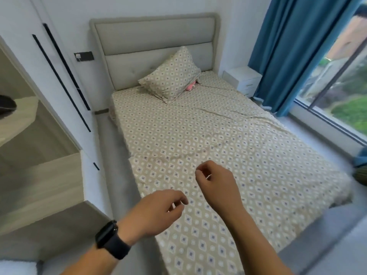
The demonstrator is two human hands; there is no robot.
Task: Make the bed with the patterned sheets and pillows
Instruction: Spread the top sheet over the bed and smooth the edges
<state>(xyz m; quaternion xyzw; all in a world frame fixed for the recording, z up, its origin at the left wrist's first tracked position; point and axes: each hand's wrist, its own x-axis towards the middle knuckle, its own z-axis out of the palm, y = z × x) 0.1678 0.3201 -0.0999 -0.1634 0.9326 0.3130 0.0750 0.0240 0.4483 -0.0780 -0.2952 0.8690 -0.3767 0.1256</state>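
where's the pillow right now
In the head view the patterned pillow leans against the grey headboard at the far end of the bed, with a pink item at its right edge.

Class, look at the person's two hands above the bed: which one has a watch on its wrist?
The left hand: a black watch circles its wrist. The right hand has a bare wrist.
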